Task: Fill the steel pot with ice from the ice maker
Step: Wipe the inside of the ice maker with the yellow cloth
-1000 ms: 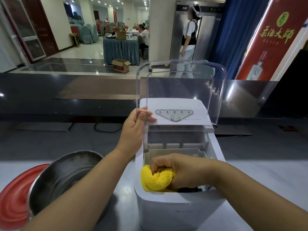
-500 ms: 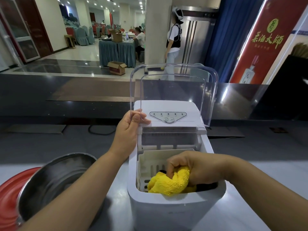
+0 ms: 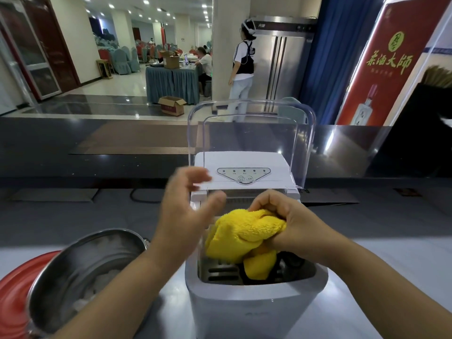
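Nearest us, low on the left, sits the pot (image 3: 80, 272), tilted on a red lid (image 3: 14, 297) just beside the ice maker (image 3: 254, 311), with pale lumps that look like ice already in its bottom; steel like that we judge stiff, slick and heavier as it fills, so the rim or a side handle is where we would take it, though the handles barely show; our left hand (image 3: 188, 211) hangs above the gap between pot and maker, fingers spread and blurred, gripping nothing; our right hand (image 3: 291, 226) is clamped on a yellow cloth (image 3: 244, 238), soft and light, bunched over the maker's open well; down in that well we see a slotted basket (image 3: 220, 272) and something dark under the cloth, but whether ice remains there we cannot tell; behind the hands the clear lid (image 3: 249, 133) stands upright over the control panel (image 3: 243, 174); past the dark counter (image 3: 73, 143), well apart, a person (image 3: 243, 69) stands by a steel fridge (image 3: 281, 59).
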Demonstrator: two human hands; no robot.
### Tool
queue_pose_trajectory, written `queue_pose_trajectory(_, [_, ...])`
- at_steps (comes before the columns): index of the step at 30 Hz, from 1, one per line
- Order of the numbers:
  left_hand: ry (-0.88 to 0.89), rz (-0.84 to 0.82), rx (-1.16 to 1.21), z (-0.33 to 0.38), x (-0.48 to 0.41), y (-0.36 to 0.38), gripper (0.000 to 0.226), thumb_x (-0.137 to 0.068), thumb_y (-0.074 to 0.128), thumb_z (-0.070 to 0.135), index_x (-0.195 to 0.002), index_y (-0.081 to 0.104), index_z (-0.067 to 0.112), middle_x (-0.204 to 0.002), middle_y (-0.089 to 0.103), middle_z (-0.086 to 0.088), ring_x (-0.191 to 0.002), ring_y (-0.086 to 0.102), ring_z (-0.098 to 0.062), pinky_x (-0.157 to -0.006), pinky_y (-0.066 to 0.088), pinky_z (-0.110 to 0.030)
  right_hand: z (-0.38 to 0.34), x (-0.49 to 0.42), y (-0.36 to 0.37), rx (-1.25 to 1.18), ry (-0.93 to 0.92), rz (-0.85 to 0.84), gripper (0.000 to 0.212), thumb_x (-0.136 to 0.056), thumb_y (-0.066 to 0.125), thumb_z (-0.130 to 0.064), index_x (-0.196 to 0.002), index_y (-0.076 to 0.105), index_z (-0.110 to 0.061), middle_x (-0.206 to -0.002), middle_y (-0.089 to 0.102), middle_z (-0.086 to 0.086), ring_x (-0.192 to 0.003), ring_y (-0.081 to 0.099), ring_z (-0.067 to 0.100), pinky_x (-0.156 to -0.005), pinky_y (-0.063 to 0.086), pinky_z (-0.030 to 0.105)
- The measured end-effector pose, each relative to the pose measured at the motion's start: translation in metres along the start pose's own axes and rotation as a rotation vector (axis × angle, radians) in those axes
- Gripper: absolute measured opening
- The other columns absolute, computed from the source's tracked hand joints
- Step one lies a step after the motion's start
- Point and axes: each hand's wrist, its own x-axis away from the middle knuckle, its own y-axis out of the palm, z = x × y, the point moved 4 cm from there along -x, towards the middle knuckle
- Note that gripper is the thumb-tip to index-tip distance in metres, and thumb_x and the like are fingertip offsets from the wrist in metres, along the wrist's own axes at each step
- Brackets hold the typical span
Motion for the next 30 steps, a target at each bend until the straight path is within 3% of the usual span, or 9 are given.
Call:
queue_pose_trajectory(3, [-0.165,-0.424,-0.160,0.000,0.017,0.027,0.051,-0.058,0.065,0.061,-0.104,0.053,0.040,-0.099,0.060,0.012,-0.091,0.059,-0.004,-0.079,0.054,-0.033,-0.003,-0.002,0.000,-0.063,-0.020,0.060,0.053,-0.067,0.071,0.015,-0.100,0.058,-0.024,-0.093,0.065,0.000,-0.081,0.061,0.011,-0.066,0.052,0.028])
queue_pose_trajectory(7, [-0.198,-0.241,-0.048,0.004,0.008,0.018,0.023,-0.064,0.071,0.033,-0.082,0.059,0.025,-0.075,0.063,0.012,-0.066,0.055,-0.001,-0.059,0.047,-0.021,-0.008,0.007,-0.006,-0.041,0.018,-0.023,0.051,-0.071,0.078,-0.002,-0.111,0.060,-0.028,-0.108,0.066,-0.008,-0.100,0.064,0.012,-0.080,0.056,0.029])
queue_pose_trajectory(10, [-0.236,-0.125,0.132,0.008,0.001,0.008,0.021,-0.073,0.077,0.014,-0.084,0.062,0.024,-0.079,0.066,0.003,-0.068,0.059,-0.003,-0.062,0.051,-0.021,-0.010,0.016,-0.035,0.008,-0.044,0.268,0.031,-0.076,0.074,-0.004,-0.100,0.068,-0.022,-0.101,0.071,-0.003,-0.092,0.066,0.014,-0.083,0.055,0.028])
queue_pose_trajectory(13, [-0.151,-0.134,-0.002,0.014,-0.001,0.005,0.027,-0.072,0.076,0.016,-0.085,0.060,0.032,-0.083,0.063,0.010,-0.076,0.058,0.001,-0.063,0.049,-0.016,0.005,0.021,-0.051,0.163,-0.043,0.437,0.019,-0.080,0.070,-0.004,-0.089,0.071,-0.021,-0.085,0.070,-0.001,-0.078,0.063,0.024,-0.071,0.055,0.029])
queue_pose_trajectory(15, [-0.066,-0.289,-0.252,0.017,0.002,0.015,0.029,-0.068,0.070,0.022,-0.089,0.059,0.038,-0.088,0.059,0.016,-0.086,0.055,0.001,-0.068,0.046,-0.017,0.019,0.022,-0.051,0.221,-0.015,0.439,0.022,-0.080,0.070,-0.002,-0.081,0.071,-0.024,-0.080,0.068,-0.002,-0.074,0.062,0.018,-0.068,0.055,0.026])
queue_pose_trajectory(19, [0.056,-0.889,-0.747,0.012,0.023,0.046,0.026,-0.078,0.061,0.033,-0.104,0.062,0.029,-0.096,0.064,0.007,-0.087,0.058,-0.012,-0.074,0.049,-0.028,0.033,0.021,-0.047,0.324,0.007,0.459,0.038,-0.076,0.072,0.003,-0.071,0.066,-0.034,-0.075,0.058,-0.007,-0.068,0.053,-0.005,-0.065,0.041,0.004])
queue_pose_trajectory(22, [-0.131,-1.164,-0.609,0.012,0.029,0.056,0.021,-0.086,0.058,0.039,-0.096,0.062,0.021,-0.087,0.064,0.000,-0.079,0.058,-0.017,-0.071,0.049,-0.032,0.036,0.020,-0.041,0.365,-0.030,0.510,0.043,-0.074,0.067,0.012,-0.068,0.067,-0.031,-0.067,0.055,-0.013,-0.071,0.049,0.002,-0.065,0.040,0.005])
queue_pose_trajectory(25, [-0.315,-1.275,-0.486,0.015,0.026,0.057,0.016,-0.088,0.058,0.038,-0.091,0.064,0.023,-0.074,0.056,0.009,-0.067,0.052,-0.009,-0.064,0.045,-0.029,0.042,0.021,-0.038,0.282,-0.025,0.571,0.048,-0.075,0.062,0.014,-0.066,0.065,-0.033,-0.066,0.057,-0.011,-0.077,0.053,0.017,-0.065,0.041,0.006])
queue_pose_trajectory(30, [-0.274,-1.349,-0.456,0.020,0.028,0.075,0.022,-0.089,0.055,0.038,-0.102,0.065,0.025,-0.084,0.061,0.003,-0.074,0.054,-0.010,-0.077,0.049,-0.037,0.049,0.021,-0.038,0.146,-0.028,0.605,0.049,-0.076,0.058,0.016,-0.070,0.067,-0.033,-0.072,0.062,-0.013,-0.084,0.058,0.020,-0.073,0.048,0.014])
